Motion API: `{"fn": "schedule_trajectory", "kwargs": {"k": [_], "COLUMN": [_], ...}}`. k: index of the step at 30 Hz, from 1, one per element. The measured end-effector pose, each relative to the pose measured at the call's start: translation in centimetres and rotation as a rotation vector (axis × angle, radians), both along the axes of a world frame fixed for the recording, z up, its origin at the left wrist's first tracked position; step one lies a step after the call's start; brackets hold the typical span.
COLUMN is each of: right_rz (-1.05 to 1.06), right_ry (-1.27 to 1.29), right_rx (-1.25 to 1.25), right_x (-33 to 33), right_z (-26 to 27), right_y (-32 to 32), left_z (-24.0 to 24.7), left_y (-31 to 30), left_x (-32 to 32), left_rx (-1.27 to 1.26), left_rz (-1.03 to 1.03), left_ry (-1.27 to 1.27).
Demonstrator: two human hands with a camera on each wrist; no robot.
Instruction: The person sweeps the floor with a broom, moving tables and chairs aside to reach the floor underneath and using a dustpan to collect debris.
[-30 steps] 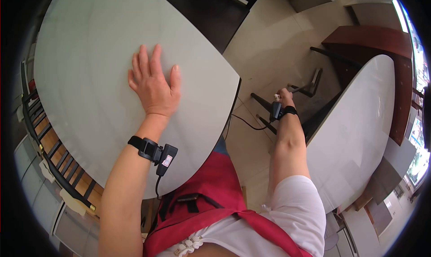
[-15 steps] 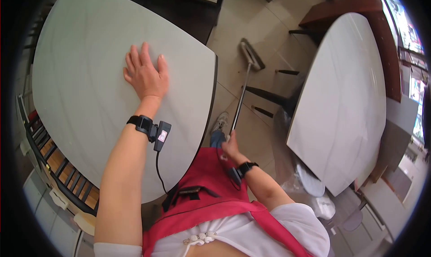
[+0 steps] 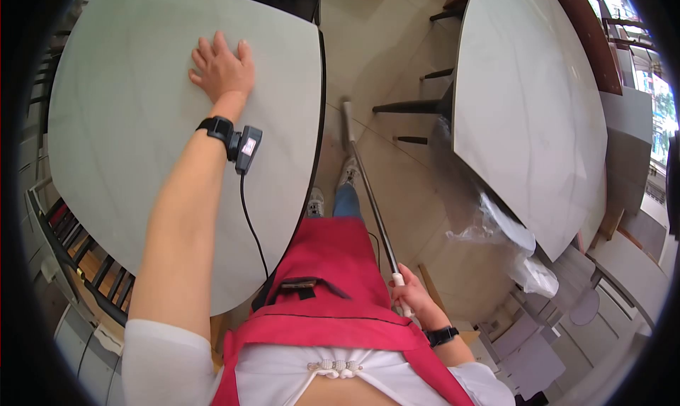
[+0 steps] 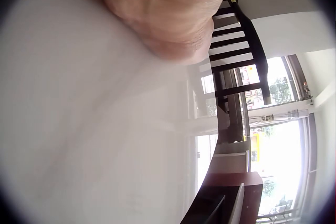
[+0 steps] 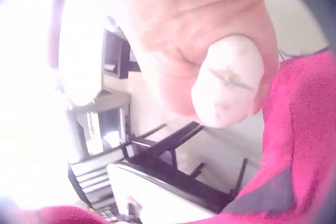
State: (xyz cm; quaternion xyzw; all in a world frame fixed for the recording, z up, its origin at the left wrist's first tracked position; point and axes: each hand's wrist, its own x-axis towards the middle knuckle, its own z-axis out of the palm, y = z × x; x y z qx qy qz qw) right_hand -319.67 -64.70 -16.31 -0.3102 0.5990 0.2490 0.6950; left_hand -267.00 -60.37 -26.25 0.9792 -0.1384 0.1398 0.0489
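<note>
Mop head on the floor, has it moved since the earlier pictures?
Yes. The mop head has drawn back: away from the right table's dark legs, it now lies beside the left table's edge, close to the shoes.

White short-sleeved top (image 3: 163, 356) is worn, sleeves ended above the elbows. A white knotted fastening (image 3: 333, 368) is seen on its front. A red apron (image 3: 333, 264) is worn over it, with a band across the waist. A black clip or strap piece (image 3: 297, 287) is seen at the apron's middle; which cannot be told. Blue jeans (image 3: 346, 200) and pale sneakers (image 3: 315, 202) are seen below. A black strap (image 3: 216, 128) is worn behind the left hand (image 3: 221, 67). A small black camera (image 3: 248, 147) with a white-and-red label is mounted on it. A thin black cable (image 3: 251, 222) is run from the camera toward the apron. A black band (image 3: 440, 335) is worn behind the right hand (image 3: 414, 296).
</note>
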Motion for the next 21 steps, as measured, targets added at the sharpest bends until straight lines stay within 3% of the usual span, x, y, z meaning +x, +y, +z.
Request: {"fn": "schedule_trajectory", "kwargs": {"k": [3,6,10,12,14,17,21], "right_rz": [-0.483,-0.736,-0.811,-0.956,-0.926,-1.081,-1.003], "right_ry": [0.032,-0.027,-0.103,-0.216,-0.295,-0.327,-0.275], "right_rx": [0.143,0.127,-0.025,-0.066,-0.124,-0.084,-0.039], "right_x": [-0.5,-0.7,-1.3,-0.5,1.7,4.2,4.2], "right_z": [4.0,5.0,1.7,-2.3,-7.7,-15.8,-16.8], "right_y": [0.2,0.7,1.8,1.3,-0.7,-3.9,-1.4], "left_z": [0.1,0.1,0.3,0.3,0.0,-0.1,0.5], "left_y": [0.1,0.1,0.0,0.1,0.1,0.0,-0.4], "left_x": [-0.1,-0.1,0.1,0.0,0.0,0.3,0.3], "left_rx": [-0.02,-0.019,-0.001,-0.004,-0.007,-0.012,0.033], "left_rz": [0.001,0.002,0.015,0.011,0.012,0.015,0.015], "left_ry": [0.014,0.004,0.045,0.042,0.034,0.006,0.07]}}
